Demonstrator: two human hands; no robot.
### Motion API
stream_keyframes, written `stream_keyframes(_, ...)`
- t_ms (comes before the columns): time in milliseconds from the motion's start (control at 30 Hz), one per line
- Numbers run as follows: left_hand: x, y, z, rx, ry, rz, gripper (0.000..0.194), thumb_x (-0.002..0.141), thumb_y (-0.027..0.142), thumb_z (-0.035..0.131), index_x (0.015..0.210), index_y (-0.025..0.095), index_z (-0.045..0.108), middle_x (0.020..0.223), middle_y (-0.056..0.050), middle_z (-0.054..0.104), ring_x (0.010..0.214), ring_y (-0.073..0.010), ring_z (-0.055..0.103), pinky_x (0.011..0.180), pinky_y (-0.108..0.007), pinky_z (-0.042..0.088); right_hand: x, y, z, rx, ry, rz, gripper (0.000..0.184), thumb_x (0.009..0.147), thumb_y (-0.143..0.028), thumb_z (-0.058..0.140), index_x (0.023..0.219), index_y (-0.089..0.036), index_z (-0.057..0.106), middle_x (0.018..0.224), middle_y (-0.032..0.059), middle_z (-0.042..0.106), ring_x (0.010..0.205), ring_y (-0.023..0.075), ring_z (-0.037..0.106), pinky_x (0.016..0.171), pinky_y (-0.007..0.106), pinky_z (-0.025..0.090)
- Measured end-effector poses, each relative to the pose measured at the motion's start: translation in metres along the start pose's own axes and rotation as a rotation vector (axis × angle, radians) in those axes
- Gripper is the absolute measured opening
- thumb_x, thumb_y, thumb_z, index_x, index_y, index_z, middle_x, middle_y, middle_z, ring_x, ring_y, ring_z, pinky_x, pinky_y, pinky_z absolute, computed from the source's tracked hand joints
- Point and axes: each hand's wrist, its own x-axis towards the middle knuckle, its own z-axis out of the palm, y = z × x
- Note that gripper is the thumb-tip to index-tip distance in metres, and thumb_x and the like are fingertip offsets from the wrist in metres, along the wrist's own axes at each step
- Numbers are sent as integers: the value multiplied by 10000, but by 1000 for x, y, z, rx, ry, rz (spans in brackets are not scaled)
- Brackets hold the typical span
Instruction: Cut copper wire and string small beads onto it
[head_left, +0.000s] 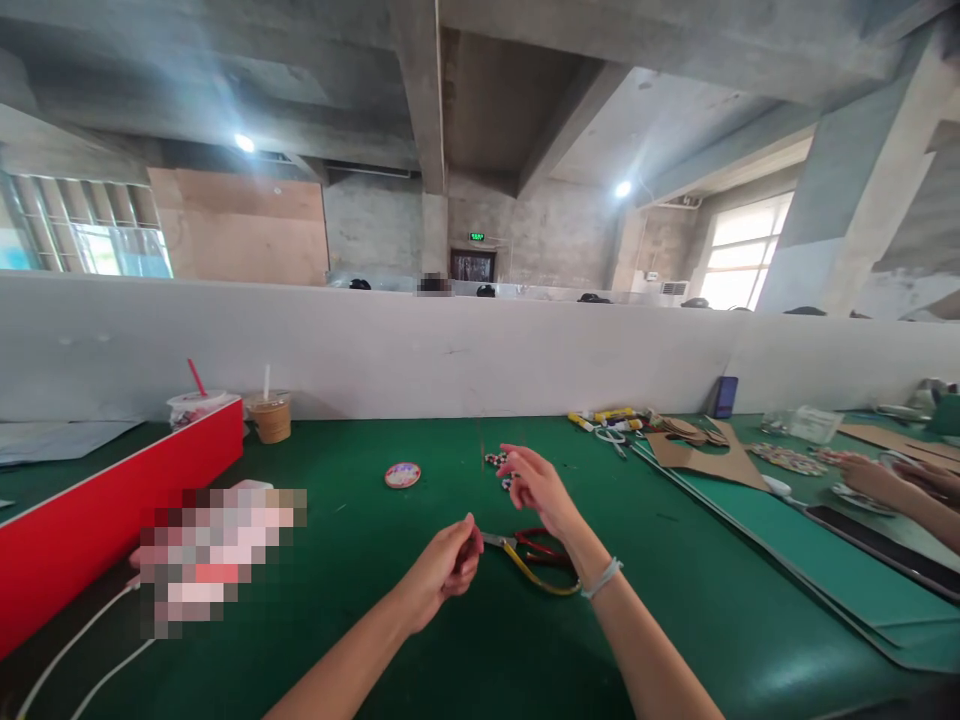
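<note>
Patterned pieces [496, 460] on the green desk [337, 640], right by the fingers of the right hand, too small to make out in detail. At far left, a red panel [112, 530] edged in white, then a blurred pink item [214, 560] with white cables beside it. Behind these, a cup with a red straw and a brown cup [271, 418] with a pale straw. Next, a round disc [403, 475] flat on the desk. Left hand [450, 565] with grip together at the fingertips; cannot tell whether clamped on anything. Right hand [536, 485] over the desk, fingers loosely bent, grip apart, pale band [602, 578] at the wrist. Between the forearms, scissors [536, 565] with red and yellow handles. Farther right, pens [616, 413], cut cardboard [701, 455], an upright phone [725, 397], green mats [780, 540] and a co-worker's hand [862, 475].
</note>
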Motion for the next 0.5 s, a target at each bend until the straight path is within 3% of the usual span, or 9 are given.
stream_keyframes(67,-1,-1,2,51,24,-5,458,818,594,475,681,160,527,429,92,352,342,-29,159,368,-189,81,-3,9,16,-80,-98,-26,429,806,-460,551,1112,-160,552,724,7,643,300,34,417,289,164,194)
stream_keyframes(133,-6,2,4,129,5,-45,471,820,579,486,685,138,580,461,50,452,363,-44,323,378,-178,207,-6,17,29,-125,-146,-63,367,826,-457,518,1018,-151,580,670,-12,620,296,30,393,296,168,225)
stream_keyframes(200,-11,11,5,234,-66,-91,453,826,534,517,755,109,658,639,-52,626,577,-108,567,532,-204,401,-10,21,38,-148,-157,-87,325,849,-447,479,905,-149,593,629,-17,603,304,31,379,303,169,232)
stream_keyframes(267,-15,25,3,305,-117,-70,386,820,484,562,891,125,687,923,-111,687,868,-178,627,755,-268,456,-15,24,44,-169,-157,-85,310,860,-436,459,853,-155,591,601,-23,590,308,35,378,304,170,235)
stream_keyframes(300,-16,32,0,332,-106,-28,383,825,479,558,921,132,688,973,-115,684,936,-198,618,812,-294,452,-18,24,46,-189,-159,-78,300,859,-432,461,838,-161,589,587,-28,582,305,39,382,302,171,234)
stream_keyframes(367,-14,43,-6,313,52,129,446,857,514,475,982,133,671,987,-124,686,960,-219,620,844,-338,455,-25,25,50,-260,-167,-68,277,855,-421,475,806,-174,590,571,-35,573,300,43,391,302,175,233)
stream_keyframes(400,-12,47,-9,285,204,214,462,854,528,463,1015,139,656,994,-123,685,951,-225,628,832,-348,467,-29,26,53,-303,-172,-62,265,853,-413,482,788,-180,590,564,-38,571,296,45,391,303,178,234)
stream_keyframes(433,-9,49,-12,287,341,306,450,843,518,488,1035,142,642,1011,-124,681,939,-229,634,812,-345,479,-34,27,56,-345,-179,-54,255,854,-406,485,778,-187,592,556,-39,571,291,47,388,304,182,238)
stream_keyframes(500,-5,48,-17,354,481,413,412,799,472,577,1044,146,634,996,-118,688,880,-227,653,772,-331,495,-42,30,63,-417,-204,-40,244,860,-388,481,765,-197,600,548,-37,573,290,57,390,314,192,260)
